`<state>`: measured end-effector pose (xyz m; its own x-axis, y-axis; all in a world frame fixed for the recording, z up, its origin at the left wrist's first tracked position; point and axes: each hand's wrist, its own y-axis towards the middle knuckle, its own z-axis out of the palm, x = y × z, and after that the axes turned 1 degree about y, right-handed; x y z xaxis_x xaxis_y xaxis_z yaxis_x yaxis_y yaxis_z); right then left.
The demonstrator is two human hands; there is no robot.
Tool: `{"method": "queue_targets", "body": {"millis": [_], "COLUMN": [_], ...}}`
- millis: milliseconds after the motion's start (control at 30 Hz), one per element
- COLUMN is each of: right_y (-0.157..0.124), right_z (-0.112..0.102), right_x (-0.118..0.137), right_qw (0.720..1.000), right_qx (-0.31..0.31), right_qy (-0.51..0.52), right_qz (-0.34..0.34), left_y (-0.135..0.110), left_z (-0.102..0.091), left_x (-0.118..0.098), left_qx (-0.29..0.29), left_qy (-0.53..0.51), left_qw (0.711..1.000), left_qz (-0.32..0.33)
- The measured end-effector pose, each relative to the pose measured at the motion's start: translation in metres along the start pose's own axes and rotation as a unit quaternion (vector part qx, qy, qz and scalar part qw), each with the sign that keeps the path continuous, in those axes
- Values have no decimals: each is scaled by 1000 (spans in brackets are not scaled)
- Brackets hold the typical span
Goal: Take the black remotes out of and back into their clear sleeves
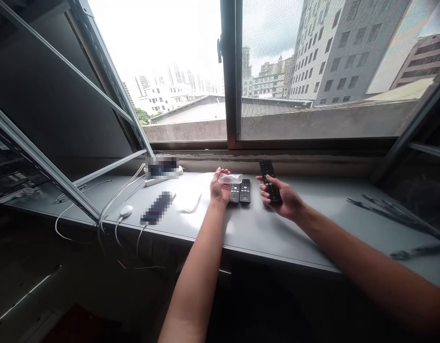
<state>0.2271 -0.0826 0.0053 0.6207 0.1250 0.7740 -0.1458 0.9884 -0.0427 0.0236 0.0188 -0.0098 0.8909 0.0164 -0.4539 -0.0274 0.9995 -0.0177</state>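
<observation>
My right hand (282,199) grips a black remote control (269,179) by its lower half and holds it tilted up above the grey sill (263,228). My left hand (220,188) is closed on a small clear plastic wrapper (230,178). Just right of that hand, two more black remotes (240,191) lie side by side on the sill.
A white power strip (159,178) with white cables sits at the back left, near a small white round device (126,210) and a blurred dark object (156,207). A thin clear plastic piece (190,206) lies beside them. Dark rods (391,212) lie at the right. The window frame stands behind.
</observation>
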Motion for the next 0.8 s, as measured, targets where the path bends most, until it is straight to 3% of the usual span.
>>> {"method": "queue_targets", "body": {"millis": [200, 433, 800], "right_y": [1, 0, 1], "right_z": [-1, 7, 3], "right_x": [2, 2, 2], "right_qw": [1000, 996, 998], "right_qx": [12, -88, -33], "right_qy": [16, -18, 26], "right_qz": [7, 5, 57], "left_y": [-1, 1, 1], "left_z": [0, 0, 1], "left_x": [0, 1, 0], "left_qx": [4, 0, -3], "left_qy": [11, 7, -5], "left_qw": [1000, 1000, 1000], "left_qz": [2, 5, -1]}}
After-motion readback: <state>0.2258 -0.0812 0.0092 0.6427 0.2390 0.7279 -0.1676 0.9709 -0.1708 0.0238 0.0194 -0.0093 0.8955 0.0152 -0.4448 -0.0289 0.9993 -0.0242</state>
